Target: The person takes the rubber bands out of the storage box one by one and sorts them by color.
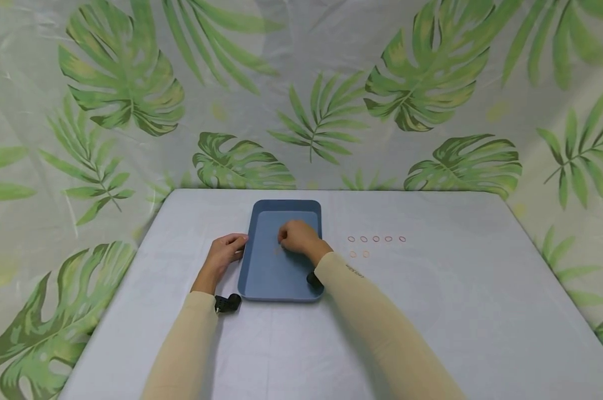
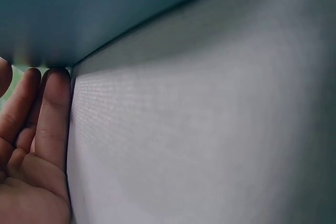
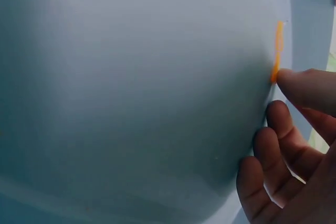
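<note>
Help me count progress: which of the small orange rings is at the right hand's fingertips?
The orange ring inside the blue tray, touched by the right hand. The other rings lie in rows on the table, right of the tray.

Tray (image 1: 281,275) mid-table (image 1: 431,311); rings (image 1: 376,239) right of tray; one ring (image 3: 277,51) inside.

Grey-white table (image 1: 431,311) fills lower frame. Blue tray (image 1: 261,278) sits centre-left on it. Seven small orange rings (image 1: 376,239) lie right of tray: five in a row, two just below at left.
</note>
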`<action>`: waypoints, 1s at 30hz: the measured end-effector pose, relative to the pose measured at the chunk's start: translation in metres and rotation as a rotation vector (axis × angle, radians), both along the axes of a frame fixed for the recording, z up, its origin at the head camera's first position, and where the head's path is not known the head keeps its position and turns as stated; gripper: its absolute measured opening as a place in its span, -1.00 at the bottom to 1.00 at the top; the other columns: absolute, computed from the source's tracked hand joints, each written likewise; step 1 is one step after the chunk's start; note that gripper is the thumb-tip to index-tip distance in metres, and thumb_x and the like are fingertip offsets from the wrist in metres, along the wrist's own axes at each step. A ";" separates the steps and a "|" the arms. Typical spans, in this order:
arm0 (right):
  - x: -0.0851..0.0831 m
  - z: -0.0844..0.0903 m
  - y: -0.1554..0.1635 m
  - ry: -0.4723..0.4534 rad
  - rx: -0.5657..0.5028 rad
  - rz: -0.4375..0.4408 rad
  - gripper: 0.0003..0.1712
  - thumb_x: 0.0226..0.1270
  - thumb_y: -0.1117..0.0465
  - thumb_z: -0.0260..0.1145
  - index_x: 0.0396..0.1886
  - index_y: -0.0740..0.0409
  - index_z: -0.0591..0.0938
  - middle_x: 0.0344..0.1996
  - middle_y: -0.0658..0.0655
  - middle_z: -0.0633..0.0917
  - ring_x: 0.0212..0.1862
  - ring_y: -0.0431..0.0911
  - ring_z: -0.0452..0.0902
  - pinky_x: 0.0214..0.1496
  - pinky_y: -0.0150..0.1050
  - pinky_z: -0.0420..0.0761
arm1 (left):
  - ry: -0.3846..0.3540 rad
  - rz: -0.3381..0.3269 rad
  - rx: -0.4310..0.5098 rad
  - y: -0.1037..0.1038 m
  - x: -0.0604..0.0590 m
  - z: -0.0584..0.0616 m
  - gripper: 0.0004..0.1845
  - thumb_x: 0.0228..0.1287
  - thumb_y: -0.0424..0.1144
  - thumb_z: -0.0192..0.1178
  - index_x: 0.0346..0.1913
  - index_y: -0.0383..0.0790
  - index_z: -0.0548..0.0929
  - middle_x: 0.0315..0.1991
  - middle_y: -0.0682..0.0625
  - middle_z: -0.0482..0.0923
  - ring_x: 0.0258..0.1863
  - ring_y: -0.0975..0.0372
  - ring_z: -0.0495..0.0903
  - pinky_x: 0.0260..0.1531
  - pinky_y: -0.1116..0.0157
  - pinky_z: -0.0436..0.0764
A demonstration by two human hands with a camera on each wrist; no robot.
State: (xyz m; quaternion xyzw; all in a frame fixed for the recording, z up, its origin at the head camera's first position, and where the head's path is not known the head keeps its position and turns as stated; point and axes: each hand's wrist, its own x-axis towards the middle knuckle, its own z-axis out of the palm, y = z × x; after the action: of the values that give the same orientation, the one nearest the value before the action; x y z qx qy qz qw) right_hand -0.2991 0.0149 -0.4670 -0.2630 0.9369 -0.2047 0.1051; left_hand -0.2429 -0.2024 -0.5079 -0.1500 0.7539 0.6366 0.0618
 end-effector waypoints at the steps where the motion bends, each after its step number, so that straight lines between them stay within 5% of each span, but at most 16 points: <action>1: 0.000 -0.001 0.000 0.000 -0.003 -0.008 -0.81 0.36 0.27 0.23 -0.24 0.08 0.77 -0.21 0.08 0.78 -0.18 -0.04 0.61 -0.06 -0.16 0.64 | 0.000 -0.001 -0.001 0.000 0.000 0.000 -0.55 0.48 -0.11 0.13 0.27 -0.31 0.56 0.33 -0.23 0.48 0.32 0.04 0.47 0.35 0.12 0.51; 20: 0.000 -0.003 0.003 0.007 0.001 -0.005 -0.83 0.41 0.22 0.24 -0.30 0.07 0.76 -0.28 0.06 0.75 -0.29 -0.11 0.50 -0.17 -0.26 0.55 | -0.002 -0.014 0.007 0.002 0.002 0.006 -0.55 0.48 -0.12 0.13 0.27 -0.33 0.55 0.33 -0.25 0.47 0.33 0.03 0.47 0.33 0.13 0.53; 30: 0.001 0.016 0.007 -0.017 -0.009 0.039 -0.85 0.43 0.20 0.25 -0.31 0.08 0.72 -0.29 0.06 0.73 -0.30 -0.11 0.49 -0.23 -0.28 0.51 | -0.003 -0.022 0.003 -0.002 0.000 0.001 -0.54 0.49 -0.10 0.12 0.29 -0.31 0.54 0.33 -0.23 0.46 0.32 0.05 0.47 0.31 0.16 0.55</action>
State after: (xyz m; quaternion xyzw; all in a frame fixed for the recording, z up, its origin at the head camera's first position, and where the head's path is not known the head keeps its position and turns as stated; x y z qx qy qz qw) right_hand -0.2984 0.0216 -0.4508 -0.2802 0.9297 -0.2091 0.1156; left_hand -0.2432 -0.2042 -0.5068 -0.1423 0.7546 0.6367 0.0702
